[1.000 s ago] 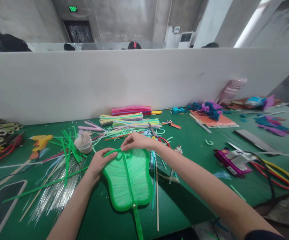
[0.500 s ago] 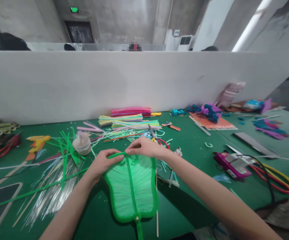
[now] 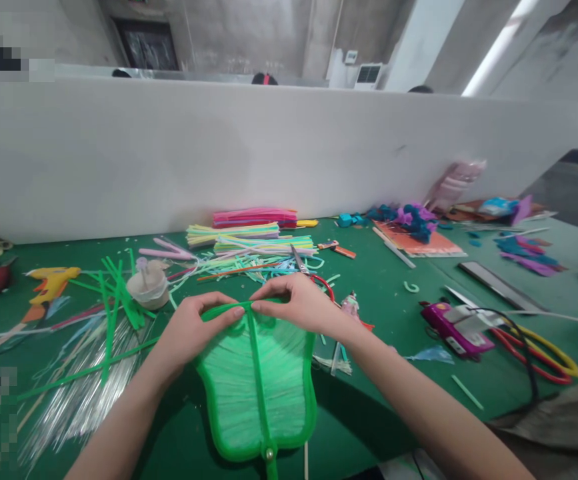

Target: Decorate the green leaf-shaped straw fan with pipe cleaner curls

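A green leaf-shaped fan [image 3: 286, 380] with a fuzzy rim, a central rib and a small bead near its handle hangs tilted between my hands. My left hand [image 3: 201, 323] pinches the top rim just left of the rib, thumb in front. Right beside the rib, my right hand [image 3: 293, 303] pinches the same rim between thumb and fingers. The two thumbs nearly meet at the top of the rib. Part of the rim is hidden behind my fingers.
Pipe-cleaner bundles [image 3: 253, 219], scissors [image 3: 299, 261] and a cup [image 3: 147, 285] lie beyond the fan. A yellow glue gun [image 3: 53, 283], green strips [image 3: 113, 293] and clear filaments [image 3: 89, 387] are left. Rightward are a purple power strip [image 3: 459, 330] and large scissors [image 3: 533, 353].
The view has shifted, so the table items appear slightly further left. My right hand's fingers have shifted a little on the rim, and both hands still hold the fan.
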The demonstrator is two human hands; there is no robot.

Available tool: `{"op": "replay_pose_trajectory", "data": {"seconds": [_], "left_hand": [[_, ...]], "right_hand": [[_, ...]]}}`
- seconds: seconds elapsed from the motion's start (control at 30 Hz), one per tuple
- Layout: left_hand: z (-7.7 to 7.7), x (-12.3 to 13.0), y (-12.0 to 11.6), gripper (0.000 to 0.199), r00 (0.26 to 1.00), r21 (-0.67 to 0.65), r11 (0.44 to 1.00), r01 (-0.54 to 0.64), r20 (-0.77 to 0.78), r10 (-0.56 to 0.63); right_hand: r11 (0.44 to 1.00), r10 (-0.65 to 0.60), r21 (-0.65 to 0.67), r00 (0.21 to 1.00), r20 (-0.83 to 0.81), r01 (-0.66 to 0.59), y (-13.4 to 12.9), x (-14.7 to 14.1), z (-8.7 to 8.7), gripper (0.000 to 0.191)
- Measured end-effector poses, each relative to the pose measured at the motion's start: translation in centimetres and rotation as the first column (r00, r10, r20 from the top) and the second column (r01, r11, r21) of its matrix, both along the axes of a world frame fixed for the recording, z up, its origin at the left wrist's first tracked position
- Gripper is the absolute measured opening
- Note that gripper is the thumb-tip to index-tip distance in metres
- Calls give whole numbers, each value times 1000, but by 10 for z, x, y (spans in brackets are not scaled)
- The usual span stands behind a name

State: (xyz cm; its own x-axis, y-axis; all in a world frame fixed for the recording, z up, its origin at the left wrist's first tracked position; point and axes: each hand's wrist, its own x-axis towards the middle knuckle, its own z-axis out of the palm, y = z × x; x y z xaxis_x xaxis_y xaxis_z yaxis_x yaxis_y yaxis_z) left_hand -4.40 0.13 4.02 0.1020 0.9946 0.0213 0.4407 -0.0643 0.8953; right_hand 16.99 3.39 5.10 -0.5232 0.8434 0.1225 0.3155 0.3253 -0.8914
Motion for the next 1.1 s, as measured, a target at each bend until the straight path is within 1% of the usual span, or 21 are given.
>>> {"op": "replay_pose_trajectory", "data": {"seconds": [0.1,0.17,0.23,0.3,0.37,0.43,0.5,0.6,0.67,0.7,0.73,0.8,0.87,0.93,1.03,1.1], "left_hand": [[-6,-3,5,30,999,21,1000,4,-38,-3],[-14,-6,9,32,1000,0,1000,-6,-14,6],[-24,-9,13,35,1000,-9,1000,-25,9,25],[-35,-12,16,39,999,-8,999,-44,10,44],[-44,-14,20,40,998,-3,998,-58,10,58],[-52,-16,22,37,998,4,998,-66,6,66],[-55,-17,22,33,997,14,997,-80,7,80],[-49,-17,15,29,996,49,995,-88,23,87],[-42,-16,8,33,995,70,997,-37,99,30],[-38,-16,4,35,979,68,998,16,201,-29],[-36,-15,0,35,953,70,997,40,296,-59],[-35,-12,-5,30,906,78,996,48,416,-77],[-38,-8,-8,22,893,78,997,-8,450,-28],[-43,-3,-8,18,881,54,996,-68,471,34],[-48,3,-6,21,840,4,989,-147,529,123],[-51,6,-3,26,796,-23,978,-209,577,184]], "right_hand": [[977,-56,209,997,50,45,-2,-2,-11,13],[933,-67,359,994,90,31,0,-5,-22,12],[877,-108,480,986,128,34,3,-8,-34,12],[841,-158,537,978,139,59,6,-11,-44,13],[832,-192,547,971,139,87,6,-12,-51,14],[838,-212,533,969,125,114,3,-12,-52,14],[857,-228,490,971,77,162,-3,-13,-48,12],[907,-247,335,967,-66,255,-15,-16,-38,11],[927,-289,200,944,-159,318,-22,-20,-32,10],[930,-310,142,932,-189,339,-25,-22,-31,10],[930,-326,101,922,-208,352,-27,-24,-31,10],[931,-338,61,913,-228,360,-30,-30,-33,11],[932,-339,40,907,-249,360,-31,-34,-39,12],[928,-354,13,893,-277,372,-32,-38,-44,12],[926,-366,-35,877,-312,375,-33,-40,-50,15],[950,-309,-72,893,-326,303,-34,-38,-52,22]]}}
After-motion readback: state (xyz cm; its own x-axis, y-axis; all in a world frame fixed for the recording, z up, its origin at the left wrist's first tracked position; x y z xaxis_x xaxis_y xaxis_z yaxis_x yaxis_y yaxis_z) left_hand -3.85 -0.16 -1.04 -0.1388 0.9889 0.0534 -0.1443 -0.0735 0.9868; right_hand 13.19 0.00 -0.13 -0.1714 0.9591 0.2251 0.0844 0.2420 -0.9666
